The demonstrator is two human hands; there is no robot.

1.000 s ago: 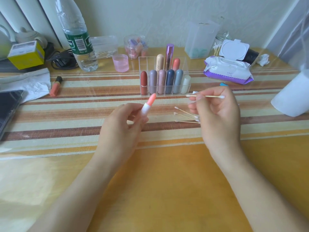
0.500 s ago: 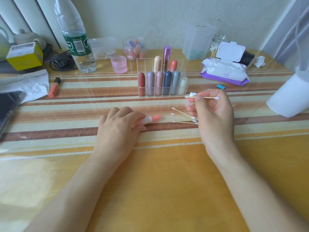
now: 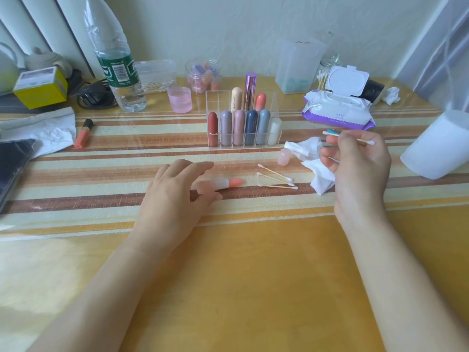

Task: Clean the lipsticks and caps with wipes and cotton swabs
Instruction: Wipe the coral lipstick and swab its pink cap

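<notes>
Lipstick (image 3: 229, 183) lying on table (image 3: 253, 262), left hand (image 3: 175, 196) fingers loosely apart at it, right hand (image 3: 357, 168) pinching cotton swab (image 3: 365, 141)

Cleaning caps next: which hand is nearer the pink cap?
Right. The right hand, holding a cotton swab, is right of the pink cap; the left hand is farther left, by the lipstick.

I see a pale wall (image 3: 228, 26) with a faint raised pattern across the far side. At far left stand white vertical ribs (image 3: 50, 29); radiator or blind, I cannot tell. A sheer curtain (image 3: 444, 47) hangs at far right. The table (image 3: 253, 275) fills the rest, yellow-orange near me, striped cream and brown farther off, under a glossy clear cover. Daylight is soft, and a pale glare (image 3: 38, 262) lies near left.
</notes>
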